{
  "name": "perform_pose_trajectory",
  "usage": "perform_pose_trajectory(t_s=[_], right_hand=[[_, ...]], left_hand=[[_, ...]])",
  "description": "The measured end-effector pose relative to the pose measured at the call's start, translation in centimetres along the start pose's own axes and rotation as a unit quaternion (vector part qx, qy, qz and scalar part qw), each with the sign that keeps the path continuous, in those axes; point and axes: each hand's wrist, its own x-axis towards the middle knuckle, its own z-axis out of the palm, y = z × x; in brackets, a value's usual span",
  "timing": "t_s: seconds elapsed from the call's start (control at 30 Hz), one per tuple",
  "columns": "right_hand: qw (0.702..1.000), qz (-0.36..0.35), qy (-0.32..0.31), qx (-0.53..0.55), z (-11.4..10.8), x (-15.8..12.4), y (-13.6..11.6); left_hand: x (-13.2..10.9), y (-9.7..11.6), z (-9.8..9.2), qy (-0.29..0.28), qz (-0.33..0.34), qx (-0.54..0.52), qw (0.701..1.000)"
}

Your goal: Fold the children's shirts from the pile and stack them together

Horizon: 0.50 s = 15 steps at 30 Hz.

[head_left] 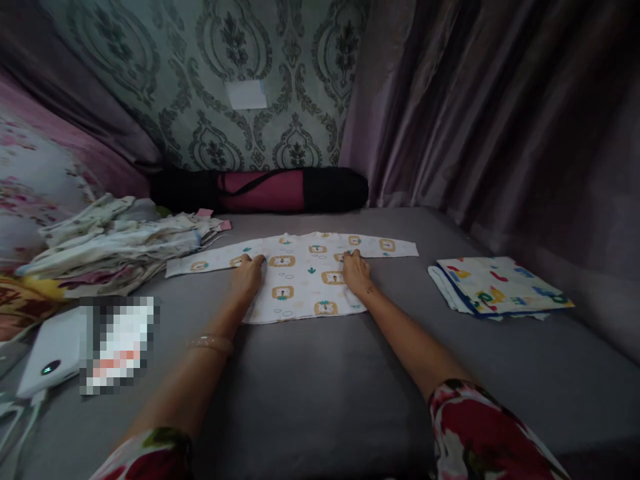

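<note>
A: Where does the shirt lie?
B: The white printed shirt (301,287) lies flat near the middle of the grey sheet (310,393), its neckline towards the far edge and its hem towards the near edge. Both sleeves are stretched out sideways.

A: And the person's hands?
B: The left hand (247,273) rests on the shirt's left side, where sleeve meets body; the right hand (356,272) is at the matching place on the other side. Both have their fingers bent down onto the fabric, well apart from each other. Whether the fingertips pinch the cloth or only press it, one cannot tell at this size.

A: What is around them?
B: Towards the right edge sits a folded cloth (505,285) with colourful letters, on top of a pale cloth (449,288). Along the far edge lies a long black and maroon bag (263,191). By the left edge there is a loose heap of clothes (120,240), one end of it just beside the shirt's left cuff. Towards the near left corner lies a white device (59,350) with a cable (31,417) plugged in.
</note>
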Motion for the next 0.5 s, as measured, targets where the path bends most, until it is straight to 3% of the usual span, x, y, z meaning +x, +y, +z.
perform_pose_trajectory(t_s=[0.17, 0.27, 0.37, 0.5], right_hand=[[1.0, -0.007, -0.021, -0.007, -0.6, 0.1, 1.0], [0.999, -0.044, 0.012, -0.016, -1.1, -0.7, 0.6], [0.989, -0.139, 0.046, -0.007, -1.0, -1.8, -1.2], [0.976, -0.214, -0.01, 0.045, 0.6, -3.3, -4.1]], left_hand=[[-0.4, 0.5, -1.4, -0.037, 0.003, 0.072, 0.997], [-0.7, 1.5, -2.3, -0.007, 0.033, 0.121, 0.992], [-1.3, 3.7, -2.0, -0.009, 0.115, 0.116, 0.987], [-3.1, 7.5, 0.2, -0.079, 0.248, 0.009, 0.965]])
